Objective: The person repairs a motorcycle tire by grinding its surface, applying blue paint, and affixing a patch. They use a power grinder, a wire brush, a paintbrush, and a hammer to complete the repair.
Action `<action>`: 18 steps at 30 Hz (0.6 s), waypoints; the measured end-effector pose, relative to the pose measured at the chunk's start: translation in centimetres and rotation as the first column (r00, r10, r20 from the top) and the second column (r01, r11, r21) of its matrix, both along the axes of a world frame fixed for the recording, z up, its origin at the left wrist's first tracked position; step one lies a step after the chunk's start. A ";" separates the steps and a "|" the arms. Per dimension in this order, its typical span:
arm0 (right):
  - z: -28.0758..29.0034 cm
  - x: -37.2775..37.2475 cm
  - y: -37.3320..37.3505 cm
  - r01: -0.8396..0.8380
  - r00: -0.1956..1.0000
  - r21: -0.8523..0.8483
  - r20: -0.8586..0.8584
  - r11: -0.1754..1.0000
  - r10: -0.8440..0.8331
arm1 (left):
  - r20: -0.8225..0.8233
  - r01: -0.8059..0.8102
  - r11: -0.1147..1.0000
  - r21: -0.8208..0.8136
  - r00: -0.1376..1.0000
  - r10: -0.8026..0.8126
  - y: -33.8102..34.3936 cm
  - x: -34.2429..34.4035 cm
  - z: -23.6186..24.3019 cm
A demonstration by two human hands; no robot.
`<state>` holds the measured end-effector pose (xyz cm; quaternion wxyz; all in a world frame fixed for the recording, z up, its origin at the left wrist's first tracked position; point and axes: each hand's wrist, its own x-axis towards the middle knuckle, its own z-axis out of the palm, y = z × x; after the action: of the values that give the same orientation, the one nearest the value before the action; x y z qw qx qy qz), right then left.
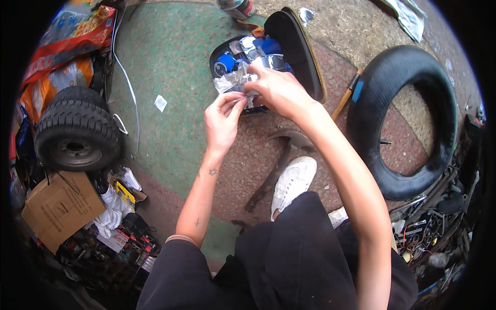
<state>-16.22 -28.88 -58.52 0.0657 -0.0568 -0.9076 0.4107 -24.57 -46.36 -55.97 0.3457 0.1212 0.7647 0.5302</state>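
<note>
My left hand point(223, 123) is closed in a pinch, its thumb and fingertips meeting just in front of an open black case point(295, 49). Close beside it, my right hand point(281, 93) reaches over the case's near edge with its fingers bent together. What lies between the fingertips is too small and covered to make out. Right by them is a crumpled clear plastic wrapper point(230, 81). Inside the case sit a blue round-capped piece point(224, 64), another blue piece point(270, 47) and several silvery packets. The right hand hides part of the contents.
A black inner tube point(364, 139) lies at right, beside a wooden handle point(346, 95). A hammer-like tool point(271, 175) rests near my white shoe point(293, 182). At left are a small tyred wheel point(77, 134) and a cardboard box point(62, 209). A can point(237, 8) stands behind the case.
</note>
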 end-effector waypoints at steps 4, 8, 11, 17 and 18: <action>0.6 1.7 -0.6 0.076 0.995 0.080 -0.072 0.994 -0.070 | 0.007 0.022 0.999 0.029 1.000 -0.022 0.1 1.4 0.7; 2.4 2.4 -0.9 0.154 0.988 -0.137 0.020 0.979 -0.153 | 0.001 0.028 0.999 -0.020 1.000 -0.028 0.3 1.7 1.8; 1.5 2.8 -1.4 0.207 0.969 -0.153 -0.108 0.966 -0.224 | -0.056 0.055 0.993 -0.106 0.997 -0.061 1.1 0.7 1.9; 2.6 3.2 -1.7 0.347 0.911 -0.283 -0.127 0.894 -0.393 | -0.121 0.159 0.987 -0.035 0.979 -0.162 3.5 -1.3 1.0; 3.2 3.2 -1.9 0.404 0.876 -0.290 -0.152 0.868 -0.458 | -0.143 0.154 0.988 -0.013 0.978 -0.154 3.5 -1.6 0.8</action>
<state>-12.97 -30.75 -55.37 0.2466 -0.2219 -0.8001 0.4998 -26.20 -42.89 -55.13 0.3298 0.2178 0.7763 0.4911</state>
